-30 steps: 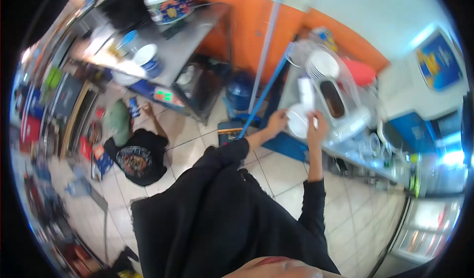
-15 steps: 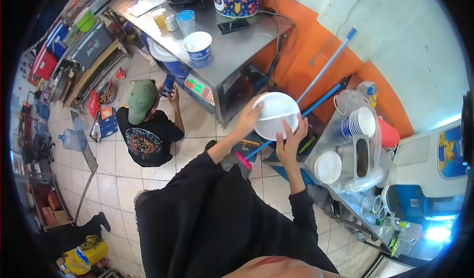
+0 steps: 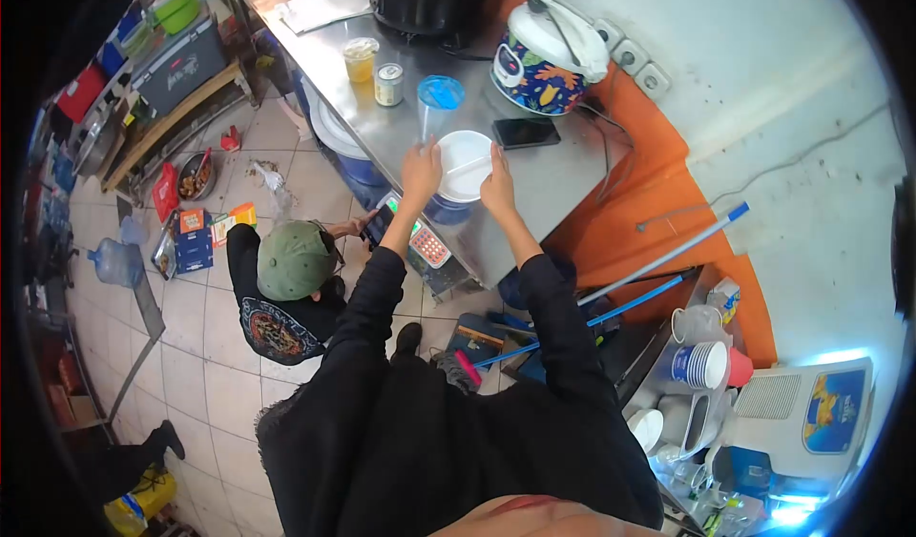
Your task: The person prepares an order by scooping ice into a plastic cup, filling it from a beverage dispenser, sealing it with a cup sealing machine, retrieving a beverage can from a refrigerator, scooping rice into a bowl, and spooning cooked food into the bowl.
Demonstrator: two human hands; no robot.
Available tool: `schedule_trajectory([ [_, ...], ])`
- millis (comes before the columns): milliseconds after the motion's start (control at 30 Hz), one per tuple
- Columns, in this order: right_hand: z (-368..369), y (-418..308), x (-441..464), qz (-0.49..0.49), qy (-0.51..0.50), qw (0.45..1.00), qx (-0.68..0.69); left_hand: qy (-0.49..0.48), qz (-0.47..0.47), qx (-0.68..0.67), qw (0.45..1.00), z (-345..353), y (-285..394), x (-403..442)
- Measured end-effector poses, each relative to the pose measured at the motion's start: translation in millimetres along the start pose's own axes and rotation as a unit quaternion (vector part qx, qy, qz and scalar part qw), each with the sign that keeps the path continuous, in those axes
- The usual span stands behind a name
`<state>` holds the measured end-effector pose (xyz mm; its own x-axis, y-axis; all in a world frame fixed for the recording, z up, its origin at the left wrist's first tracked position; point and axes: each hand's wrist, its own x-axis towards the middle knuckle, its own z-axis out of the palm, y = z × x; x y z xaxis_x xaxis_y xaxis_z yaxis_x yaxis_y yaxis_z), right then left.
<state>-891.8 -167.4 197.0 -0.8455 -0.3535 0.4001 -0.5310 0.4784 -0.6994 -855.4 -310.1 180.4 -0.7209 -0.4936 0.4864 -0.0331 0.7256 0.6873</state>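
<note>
A round white lid (image 3: 464, 176) with a raised bar across it covers the mouth of a blue and white paper tub (image 3: 447, 211) on the steel table. My left hand (image 3: 420, 173) grips the lid's left edge, and my right hand (image 3: 497, 186) grips its right edge. Whether the rim is pressed down all the way, I cannot tell. Just behind the lid stands a clear cup with a blue top (image 3: 441, 96). A black phone (image 3: 526, 134) lies to the right of the lid.
The steel table (image 3: 324, 55) also carries a can (image 3: 388, 85), a yellow drink (image 3: 361, 60) and a patterned rice cooker (image 3: 542, 60). Below, a person in a green cap (image 3: 294, 258) crouches by a scale (image 3: 428, 246). Stacked tubs (image 3: 699, 365) stand at the right.
Both hands have carried the lid forward and left, from in front of me to over the tub on the steel table. The view has shifted towards that table.
</note>
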Motion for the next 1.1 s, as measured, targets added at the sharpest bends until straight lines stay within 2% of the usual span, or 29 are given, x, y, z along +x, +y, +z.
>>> schedule_trajectory([
  [67, 10, 16, 7, 0.016, -0.061, 0.996, -0.068, -0.090, -0.089, -0.007, 0.992, 9, -10, 4],
  [100, 11, 19, 7, 0.020, -0.064, 0.995, -0.070, -0.072, -0.078, -0.020, 0.994, 12, -11, 0],
  [167, 12, 23, 2, 0.097, -0.128, 0.981, -0.110, -0.078, -0.084, -0.037, 0.993, 13, -14, -4],
  [300, 14, 19, -8, 0.128, -0.108, 0.978, -0.128, -0.068, -0.120, -0.087, 0.987, 18, -15, -11],
  [367, 5, -3, -6, 0.158, -0.138, 0.950, -0.232, -0.075, -0.144, -0.092, 0.983, 22, -16, -12],
  [700, 7, -5, -4, 0.123, -0.119, 0.923, -0.345, -0.106, -0.200, -0.191, 0.955, 34, -29, -10],
  [767, 7, -8, -2, 0.070, -0.118, 0.878, -0.458, -0.110, -0.208, -0.222, 0.946, 40, -35, -10],
  [800, 10, -9, 2, 0.071, -0.114, 0.878, -0.459, -0.142, -0.234, -0.268, 0.924, 42, -40, -9],
  [833, 17, -9, 8, 0.088, -0.103, 0.902, -0.411, -0.172, -0.259, -0.312, 0.898, 41, -40, -6],
  [867, 25, -9, 12, 0.106, -0.091, 0.922, -0.360, -0.172, -0.254, -0.312, 0.899, 41, -37, -6],
  [900, 35, -2, 7, 0.032, -0.066, 0.917, -0.393, -0.131, -0.236, -0.242, 0.932, 38, -28, -10],
  [933, 38, -2, 4, 0.029, -0.059, 0.917, -0.394, -0.086, -0.215, -0.172, 0.957, 38, -23, -13],
  [1067, 31, 1, 8, 0.033, -0.054, 0.936, -0.345, -0.040, -0.189, -0.156, 0.969, 38, -17, -17],
  [1100, 19, -9, 15, 0.072, -0.124, 0.940, -0.309, -0.040, -0.187, -0.154, 0.969, 37, -17, -21],
])
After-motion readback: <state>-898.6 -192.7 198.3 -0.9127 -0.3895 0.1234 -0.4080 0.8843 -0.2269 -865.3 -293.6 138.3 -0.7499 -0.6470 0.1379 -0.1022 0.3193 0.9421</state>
